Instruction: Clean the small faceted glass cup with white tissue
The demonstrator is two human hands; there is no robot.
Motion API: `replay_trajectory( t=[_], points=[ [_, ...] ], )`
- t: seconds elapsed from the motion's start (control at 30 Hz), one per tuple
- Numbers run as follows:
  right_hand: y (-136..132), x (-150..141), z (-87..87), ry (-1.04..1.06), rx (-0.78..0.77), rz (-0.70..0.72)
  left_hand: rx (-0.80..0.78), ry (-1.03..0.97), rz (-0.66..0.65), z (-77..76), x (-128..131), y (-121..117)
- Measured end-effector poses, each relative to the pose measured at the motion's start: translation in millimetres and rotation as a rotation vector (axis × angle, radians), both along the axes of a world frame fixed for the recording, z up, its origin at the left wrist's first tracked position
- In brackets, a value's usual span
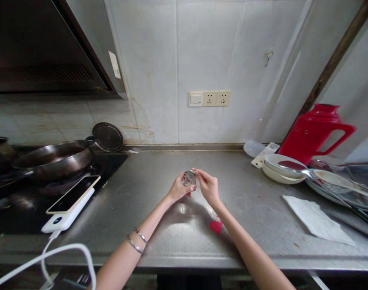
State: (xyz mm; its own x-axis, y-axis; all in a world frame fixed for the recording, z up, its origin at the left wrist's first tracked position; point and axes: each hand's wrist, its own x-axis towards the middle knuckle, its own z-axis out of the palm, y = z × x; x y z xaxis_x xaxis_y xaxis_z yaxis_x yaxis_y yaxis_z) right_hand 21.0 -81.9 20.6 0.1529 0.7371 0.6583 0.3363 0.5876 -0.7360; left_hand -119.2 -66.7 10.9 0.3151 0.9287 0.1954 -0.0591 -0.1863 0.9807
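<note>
My left hand (179,187) is wrapped round a small clear round glass container (189,178), whose opening faces up toward me. At the container's right side, my right hand (208,185) has its thumb and fingers pinched together near the rim. What lies between those fingertips, if anything, is too small to make out. Both hands are over the middle of the steel countertop (159,245). A bit of red shows just under the container. Beside my right forearm lies a flat red piece (215,226), partly covered by the arm.
Leftward, a steel pan (55,159) sits on the black cooktop, with a phone (73,194) and white power bank (69,215) at its edge. To the right are a red thermos (313,135), stacked bowls (285,171), a lidded plate (341,187) and a white paper towel (317,219).
</note>
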Motion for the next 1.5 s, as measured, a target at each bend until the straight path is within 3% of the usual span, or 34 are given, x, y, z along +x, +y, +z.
replay_trajectory(
  t=[0.27, 0.43, 0.63, 0.93, 1.03, 1.2, 1.3, 1.5],
  points=[
    [-14, -6, -0.1, -0.025, 0.102, 0.092, -0.075, -0.055, -0.005, 0.0, -2, 2],
    [-18, -5, 6.7, 0.02, 0.0, 0.149, -0.078, -0.088, 0.031, -3.0, -7, 6],
    [-3, 4, 7.4, 0.27, -0.092, -0.01, -0.111, -0.076, -0.064, 0.4, -4, 1],
    [5, 9, -4.4, 0.179, -0.365, 0.531, -0.229, -0.104, -0.103, 0.9, -4, 2],
    [3, 8, -6.6, 0.165, -0.404, 0.636, -0.244, -0.079, -0.108, 1.2, -4, 2],
    [4, 4, -7.4, 0.19, -0.423, 0.551, -0.171, 0.107, -0.15, 5.8, -10, 1],
    [3, 6, 0.0, 0.226, -0.426, 0.513, -0.032, 0.221, -0.18, 6.1, -18, 5],
    [0, 8, 10.3, 0.228, -0.414, 0.412, 0.276, 0.276, 0.073, -8.0, -16, 10]
  ],
)
